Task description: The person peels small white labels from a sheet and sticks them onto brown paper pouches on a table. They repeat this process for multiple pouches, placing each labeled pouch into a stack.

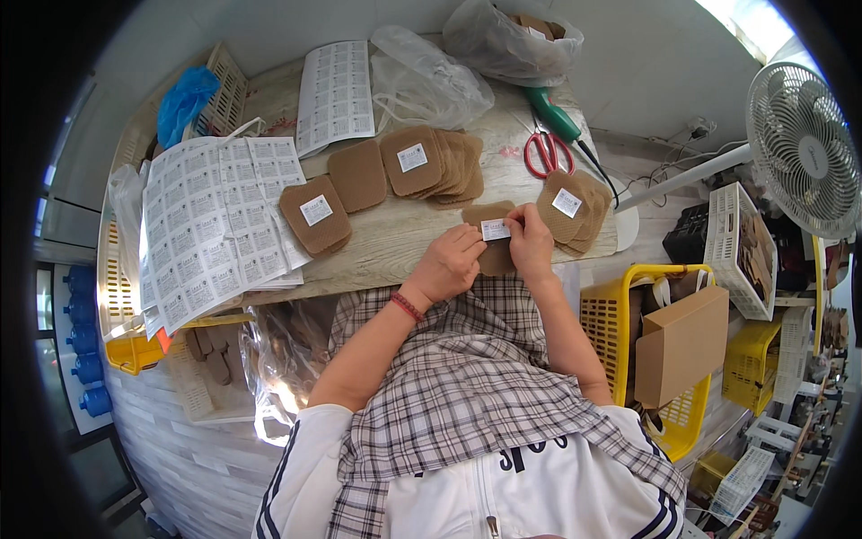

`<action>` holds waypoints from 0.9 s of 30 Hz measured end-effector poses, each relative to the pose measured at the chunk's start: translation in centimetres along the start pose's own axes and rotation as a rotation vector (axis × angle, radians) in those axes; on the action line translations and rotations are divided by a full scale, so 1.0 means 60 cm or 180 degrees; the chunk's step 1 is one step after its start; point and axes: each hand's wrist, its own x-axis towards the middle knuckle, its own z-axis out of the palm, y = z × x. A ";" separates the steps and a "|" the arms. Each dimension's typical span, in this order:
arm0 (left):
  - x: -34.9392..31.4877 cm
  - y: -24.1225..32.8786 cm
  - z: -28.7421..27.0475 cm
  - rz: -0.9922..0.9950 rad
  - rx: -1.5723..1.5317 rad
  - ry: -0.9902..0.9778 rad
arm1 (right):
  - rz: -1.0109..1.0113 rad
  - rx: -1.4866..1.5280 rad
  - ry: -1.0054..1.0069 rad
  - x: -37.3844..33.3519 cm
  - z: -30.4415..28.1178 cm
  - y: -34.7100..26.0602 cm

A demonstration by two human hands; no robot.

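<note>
- The right hand (532, 238) has its thumb and forefinger drawn together, pinching the right end of a white label (494, 230).
- The left hand (452, 260) is curled, its fingertips at the label's left end; whether they pinch it or only press, one cannot tell. A red bracelet (407, 306) circles that wrist.
- The label lies over a brown pad (496, 261) with rounded corners, at the near edge of the table (409, 235), between the hands and partly covered by them.
- Just right of the right hand, a fanned pile of brown pads (588, 220) shows a label on its top piece.
- Farther off and to the left are an overlapping row of brown pads (456, 166), a plain pad (357, 177) and another labelled pad (310, 232) on top of one more.
- Sheets of printed labels (211, 225) spread over the table's left side; another sheet (334, 99) lies at the far side.
- Red-handled scissors (539, 164) lie far right, near a green tool (552, 117) with a black cord.
- Right of the table, a yellow basket (603, 328) holds a cardboard box (682, 346); farther right is a white fan (804, 153).
</note>
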 end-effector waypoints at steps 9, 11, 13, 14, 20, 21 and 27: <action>0.001 -0.001 -0.001 -0.0002 -0.0016 -0.0022 | 0.0024 -0.0028 -0.0083 0.005 -0.001 0.003; 0.000 -0.002 0.000 -0.0037 -0.0042 -0.0011 | 0.0037 -0.0074 -0.0087 0.005 -0.001 0.000; 0.000 -0.001 0.001 -0.0106 -0.0085 0.0005 | 0.0079 -0.0115 -0.0108 0.006 -0.001 -0.001; 0.000 0.000 0.000 -0.0107 -0.0085 0.0010 | 0.0100 -0.0135 -0.0118 0.006 -0.001 -0.001; 0.004 -0.001 -0.003 0.0067 0.0001 0.0058 | 0.0170 -0.0255 -0.0138 0.008 -0.003 -0.008; 0.005 0.000 -0.004 0.0072 0.0011 0.0065 | 0.0165 -0.0164 -0.0122 0.008 -0.003 -0.007; 0.006 0.001 -0.003 0.0082 0.0018 0.0103 | 0.0205 0.0188 -0.0138 0.012 -0.002 0.015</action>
